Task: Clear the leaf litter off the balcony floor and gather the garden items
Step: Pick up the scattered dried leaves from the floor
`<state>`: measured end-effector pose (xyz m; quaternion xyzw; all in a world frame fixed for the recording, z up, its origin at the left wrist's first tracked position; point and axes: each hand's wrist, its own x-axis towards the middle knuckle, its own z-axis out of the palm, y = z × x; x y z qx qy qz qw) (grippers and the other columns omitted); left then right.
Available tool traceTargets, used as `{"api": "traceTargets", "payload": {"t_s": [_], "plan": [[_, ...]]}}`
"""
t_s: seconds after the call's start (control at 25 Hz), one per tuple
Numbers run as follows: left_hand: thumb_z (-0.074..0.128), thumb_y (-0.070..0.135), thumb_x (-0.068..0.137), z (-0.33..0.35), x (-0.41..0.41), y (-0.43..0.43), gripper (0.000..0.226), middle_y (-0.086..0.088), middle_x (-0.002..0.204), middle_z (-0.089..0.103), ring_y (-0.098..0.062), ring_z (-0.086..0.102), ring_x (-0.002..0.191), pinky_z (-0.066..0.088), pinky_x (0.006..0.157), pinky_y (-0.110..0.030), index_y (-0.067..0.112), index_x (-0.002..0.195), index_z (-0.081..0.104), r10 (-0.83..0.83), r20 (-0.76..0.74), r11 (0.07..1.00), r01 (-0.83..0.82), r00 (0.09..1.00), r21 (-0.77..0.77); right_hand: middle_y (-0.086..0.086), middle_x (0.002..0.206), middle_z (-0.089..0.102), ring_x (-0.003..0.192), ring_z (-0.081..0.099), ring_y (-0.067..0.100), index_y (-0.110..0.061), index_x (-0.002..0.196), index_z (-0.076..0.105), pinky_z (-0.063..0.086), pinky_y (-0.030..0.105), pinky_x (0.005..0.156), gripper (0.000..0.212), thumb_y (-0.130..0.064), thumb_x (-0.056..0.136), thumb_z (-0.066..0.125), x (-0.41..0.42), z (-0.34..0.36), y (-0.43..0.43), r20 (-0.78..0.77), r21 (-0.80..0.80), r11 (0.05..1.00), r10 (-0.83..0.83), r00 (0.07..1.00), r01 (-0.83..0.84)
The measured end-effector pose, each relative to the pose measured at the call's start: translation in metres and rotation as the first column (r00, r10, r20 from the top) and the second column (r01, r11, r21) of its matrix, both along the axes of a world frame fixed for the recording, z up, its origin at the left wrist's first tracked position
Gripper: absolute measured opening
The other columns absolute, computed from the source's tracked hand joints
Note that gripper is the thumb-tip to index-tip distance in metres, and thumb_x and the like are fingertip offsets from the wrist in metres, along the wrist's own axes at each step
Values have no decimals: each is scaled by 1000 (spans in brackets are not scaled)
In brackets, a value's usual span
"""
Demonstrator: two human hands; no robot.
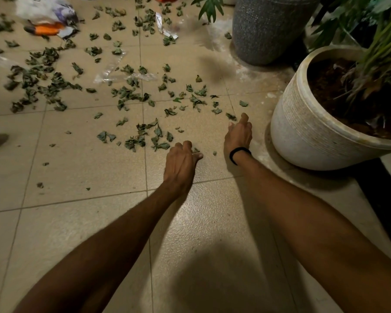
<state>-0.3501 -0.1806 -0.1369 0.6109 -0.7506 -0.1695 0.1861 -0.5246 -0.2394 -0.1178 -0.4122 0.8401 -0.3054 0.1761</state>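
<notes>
Fingers (183,145) of the L hand (180,163) are curling down over one small leaf (195,150) by the thumb, but I cannot tell if they are gripping it; the R hand (238,136) is stretching forward w/ fingers loose, holding nothing. Dry leaf litter (142,136) is lying scattered on the tiled floor (77,222) just beyond both hands, and a white pot (303,132) is standing beside the R hand, w/ a grey pot (264,30) farther off.
</notes>
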Motion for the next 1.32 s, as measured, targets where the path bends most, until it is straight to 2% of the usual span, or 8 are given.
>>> {"api": "traceTargets", "payload": {"t_s": [0.12,0.32,0.48,0.56,0.76,0.92,1.04,1.32], "plan": [[48,30,104,0,-3,-4,17,-9,94,54,-20,45,80,42,68,-34,13,103,50,15,21,999,-14,1000,-44,21,133,44,111,52,34,-17,152,24,43,40,92,55,-13,102,45,-6,0,-14,-6,58,994,92,996,-91],[42,16,102,2,-3,-7,7,-9,92,51,-21,43,79,39,68,-34,13,98,47,10,-44,1000,-11,999,-16,22,129,49,117,49,37,-5,129,48,41,41,94,33,-16,98,46,-14,-1,-25,-162,176,962,236,958,-207],[44,11,99,8,3,-9,7,-4,80,51,-12,44,68,37,57,-26,14,93,42,95,-393,990,-47,915,130,16,113,60,103,58,29,-2,114,55,43,30,78,23,-19,98,53,-2,-3,-15,-56,37,997,74,996,-72],[49,6,99,15,6,-9,12,2,72,48,-7,41,60,38,51,-21,14,95,40,143,-459,982,-66,877,178,9,99,65,92,62,23,-6,104,59,45,25,71,20,-22,93,58,1,0,-6,145,-12,1000,-4,989,6],[55,11,97,19,-1,-8,17,-6,83,54,-13,49,68,45,57,-31,9,103,40,138,-438,982,-64,888,180,-1,60,49,45,41,11,-16,72,52,32,19,41,20,-21,85,67,9,13,33,775,-32,964,-142,615,264],[50,10,97,15,-16,-2,26,-4,85,59,-13,52,68,42,57,-28,9,122,41,-2,-416,987,70,909,148,1,55,46,38,34,7,-10,67,52,22,16,35,21,-9,84,64,3,14,51,928,23,909,-173,328,416],[44,16,101,6,-25,-4,24,-8,102,61,-19,55,87,48,75,-36,8,122,53,-129,-239,988,146,962,55,1,54,45,36,33,6,-11,68,49,22,15,34,22,-8,86,60,-3,14,57,951,53,898,-179,252,438],[56,27,101,-2,-31,-3,18,-5,88,52,-18,46,77,35,64,-28,12,91,57,-262,-114,962,250,958,-108,0,61,48,39,36,4,0,95,62,26,16,34,16,-9,93,49,-6,18,59,949,77,913,-190,252,401]]}}
